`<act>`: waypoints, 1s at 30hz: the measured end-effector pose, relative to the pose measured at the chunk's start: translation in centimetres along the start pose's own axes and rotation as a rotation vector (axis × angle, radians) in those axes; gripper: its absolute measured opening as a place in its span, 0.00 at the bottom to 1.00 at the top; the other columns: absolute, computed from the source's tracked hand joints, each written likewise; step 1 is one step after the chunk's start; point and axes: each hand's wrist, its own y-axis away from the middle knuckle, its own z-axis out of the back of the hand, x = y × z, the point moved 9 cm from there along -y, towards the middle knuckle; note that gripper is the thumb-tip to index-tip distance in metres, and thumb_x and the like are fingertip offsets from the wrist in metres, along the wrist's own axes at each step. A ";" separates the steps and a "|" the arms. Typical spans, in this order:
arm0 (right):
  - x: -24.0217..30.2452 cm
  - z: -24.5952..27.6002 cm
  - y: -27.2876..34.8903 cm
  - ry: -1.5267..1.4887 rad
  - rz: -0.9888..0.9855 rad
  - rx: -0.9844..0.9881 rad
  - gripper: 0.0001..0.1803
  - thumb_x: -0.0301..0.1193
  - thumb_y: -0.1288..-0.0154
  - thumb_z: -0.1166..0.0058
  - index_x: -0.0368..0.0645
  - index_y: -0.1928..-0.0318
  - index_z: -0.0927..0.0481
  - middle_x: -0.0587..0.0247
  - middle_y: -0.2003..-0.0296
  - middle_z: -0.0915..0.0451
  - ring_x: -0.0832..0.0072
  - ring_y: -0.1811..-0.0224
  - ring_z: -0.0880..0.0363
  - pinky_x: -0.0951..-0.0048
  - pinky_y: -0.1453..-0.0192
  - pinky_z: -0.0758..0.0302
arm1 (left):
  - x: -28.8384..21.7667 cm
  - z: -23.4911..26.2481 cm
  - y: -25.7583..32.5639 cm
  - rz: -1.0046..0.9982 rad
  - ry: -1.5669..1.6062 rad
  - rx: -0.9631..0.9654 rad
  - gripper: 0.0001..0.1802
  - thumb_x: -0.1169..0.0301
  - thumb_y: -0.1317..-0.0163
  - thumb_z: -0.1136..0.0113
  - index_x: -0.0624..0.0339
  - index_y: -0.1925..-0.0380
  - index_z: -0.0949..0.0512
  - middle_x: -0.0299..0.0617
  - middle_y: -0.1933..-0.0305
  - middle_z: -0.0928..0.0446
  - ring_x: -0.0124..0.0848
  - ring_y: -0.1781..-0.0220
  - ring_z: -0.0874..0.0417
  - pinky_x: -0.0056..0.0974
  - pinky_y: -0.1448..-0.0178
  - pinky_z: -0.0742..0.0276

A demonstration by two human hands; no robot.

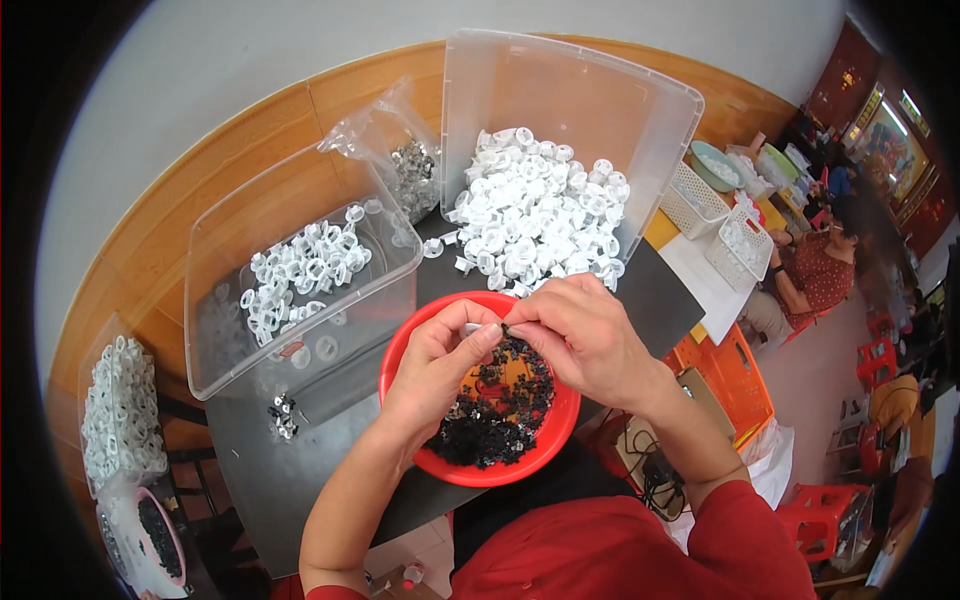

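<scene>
Over a red basin (552, 440), my left hand (432, 365) and my right hand (597, 338) meet fingertip to fingertip. Both pinch a small dark piece (507, 332), mostly covered by the fingers. A whitish edge shows between my left fingers; its kind is hidden. Many small black parts (480, 430), with some shiny bits among them, lie in the basin below. Just beyond my hands, white plastic ring-shaped parts (540, 205) are heaped in front of and inside a large clear bin (600, 100) tipped on its side.
Left of the basin stands a clear box (205, 345) with white rings (300, 270). A bag of metal parts (412, 175) sits behind it. Small metal-and-black pieces (285, 415) lie on the dark table (255, 470). At right are an orange crate (745, 375), white baskets (740, 245) and a seated person (822, 270).
</scene>
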 end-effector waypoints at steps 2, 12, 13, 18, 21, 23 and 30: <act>0.3 0.0 -0.2 0.042 0.039 0.001 0.06 0.25 0.44 0.42 0.42 0.64 0.23 0.64 0.69 0.25 0.68 0.67 0.26 0.68 0.57 0.35 | -0.1 0.1 0.0 0.004 0.012 -0.009 0.07 0.67 0.34 0.42 0.59 0.63 0.23 0.28 0.69 0.27 0.16 0.65 0.30 0.25 0.58 0.33; 0.8 -0.4 -0.3 0.098 0.140 0.021 0.07 0.23 0.45 0.42 0.41 0.65 0.25 0.63 0.71 0.27 0.67 0.67 0.27 0.66 0.57 0.35 | -1.0 0.3 0.2 -0.069 -0.098 -0.037 0.07 0.69 0.33 0.44 0.61 0.63 0.24 0.29 0.70 0.26 0.16 0.68 0.29 0.24 0.63 0.32; 0.9 -0.4 -0.3 0.098 0.140 0.021 0.07 0.23 0.45 0.42 0.41 0.65 0.25 0.63 0.71 0.27 0.67 0.67 0.27 0.66 0.57 0.35 | -1.1 0.3 0.1 -0.081 -0.118 -0.037 0.08 0.68 0.32 0.46 0.62 0.61 0.24 0.31 0.71 0.26 0.18 0.69 0.27 0.24 0.63 0.30; 0.0 0.6 0.0 0.003 -0.081 -0.083 0.07 0.22 0.44 0.43 0.40 0.66 0.26 0.62 0.71 0.26 0.66 0.68 0.26 0.67 0.58 0.34 | -0.7 0.1 0.0 0.008 0.168 -0.005 0.17 0.67 0.30 0.51 0.67 0.47 0.27 0.41 0.54 0.22 0.25 0.55 0.21 0.29 0.50 0.24; 0.2 0.4 0.3 0.008 -0.092 -0.097 0.07 0.22 0.44 0.42 0.41 0.66 0.26 0.63 0.71 0.26 0.66 0.68 0.26 0.67 0.59 0.34 | -0.7 -0.5 0.0 0.047 0.268 0.031 0.22 0.66 0.30 0.52 0.69 0.41 0.31 0.44 0.45 0.24 0.28 0.48 0.21 0.33 0.43 0.24; 0.1 0.3 0.4 0.024 -0.083 -0.110 0.07 0.22 0.44 0.43 0.41 0.66 0.26 0.63 0.71 0.26 0.66 0.69 0.26 0.67 0.59 0.34 | -0.4 -0.5 0.0 0.064 0.274 0.024 0.23 0.66 0.30 0.51 0.70 0.40 0.33 0.45 0.43 0.25 0.29 0.47 0.21 0.34 0.41 0.24; 0.9 -0.3 0.5 0.067 -0.002 -0.110 0.08 0.22 0.46 0.43 0.42 0.65 0.26 0.64 0.71 0.27 0.67 0.69 0.26 0.68 0.60 0.34 | 0.4 -0.6 0.0 0.127 0.289 0.045 0.21 0.64 0.30 0.49 0.63 0.41 0.29 0.39 0.49 0.22 0.24 0.50 0.22 0.30 0.46 0.24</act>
